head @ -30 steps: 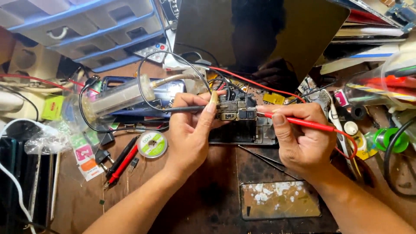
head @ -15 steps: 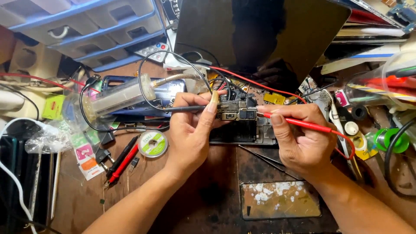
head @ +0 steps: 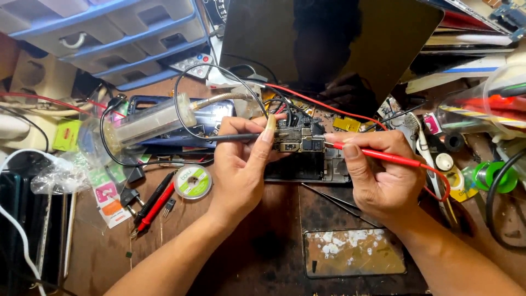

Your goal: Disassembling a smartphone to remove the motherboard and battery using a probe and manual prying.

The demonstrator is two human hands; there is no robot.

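I had my left hand (head: pixel 241 164) gripping the black probe (head: pixel 235 137) and my right hand (head: pixel 383 175) pinching the red probe (head: pixel 378 156), both tips on the opened phone's board (head: pixel 298 140) mid-table. Probing looked underway, phone still disassembled. The wooden table (head: pixel 263 252) was cluttered with cables, a solder wick spool (head: pixel 192 181) and blue drawers (head: pixel 109 38).
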